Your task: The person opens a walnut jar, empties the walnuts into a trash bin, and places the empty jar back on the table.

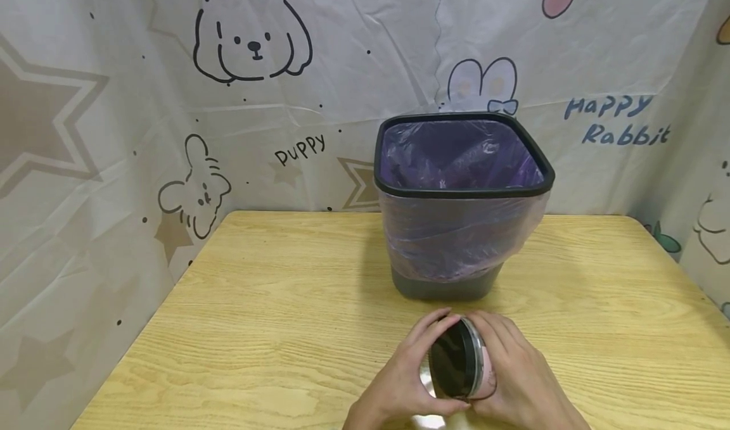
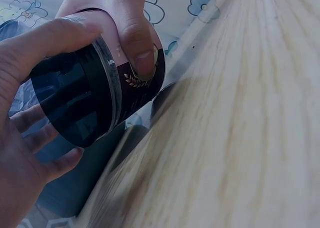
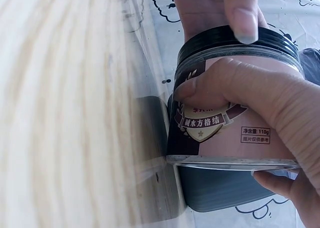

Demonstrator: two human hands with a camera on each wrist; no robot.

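Observation:
A round jar with a black lid and a pink and brown label is held on its side just above the wooden table, near the front edge. My left hand curls round the black lid. My right hand grips the jar's labelled body, thumb across the label. Behind the jar stands a grey bin lined with a purple plastic bag, its black rim uppermost.
A cartoon-printed cloth backdrop hangs behind and to both sides of the table. The bin stands at the table's back middle, a short way beyond my hands. Bare wood lies to the left and right.

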